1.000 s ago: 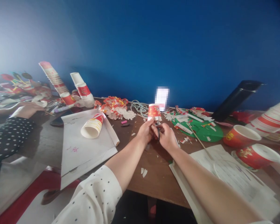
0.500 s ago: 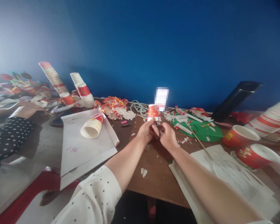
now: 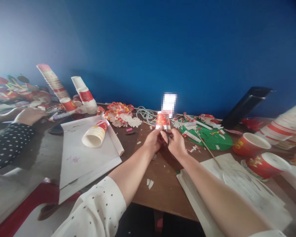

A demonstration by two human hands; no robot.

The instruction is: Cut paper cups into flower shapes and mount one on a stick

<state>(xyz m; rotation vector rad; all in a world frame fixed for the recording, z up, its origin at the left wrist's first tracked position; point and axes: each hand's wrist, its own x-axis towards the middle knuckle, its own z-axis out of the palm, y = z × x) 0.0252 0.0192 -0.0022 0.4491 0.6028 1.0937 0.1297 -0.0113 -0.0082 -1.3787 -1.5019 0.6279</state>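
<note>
A red and white paper cup [image 3: 162, 120] is held upright over the table by my left hand [image 3: 154, 140], its fingers closed round the lower part. My right hand [image 3: 175, 141] is closed on the dark handle of a pair of scissors [image 3: 167, 136]. The scissors' blade points away from me and lies against the right side of the cup. My two hands are close together, nearly touching. How deep the blade cuts into the cup cannot be made out.
Cut paper-cup pieces [image 3: 119, 112] lie near the wall; scraps cover a green round sheet [image 3: 219, 141]. A striped cup stack [image 3: 95, 135] rests on white paper [image 3: 88, 168]. Red cups [image 3: 267, 165] stand right, near a black cylinder [image 3: 248, 107]. A co-worker's hand [image 3: 27, 115] is at left.
The whole view has shifted slightly, so things appear a little further left. My hands keep hold of the cup and the scissors, with almost no other visible movement.
</note>
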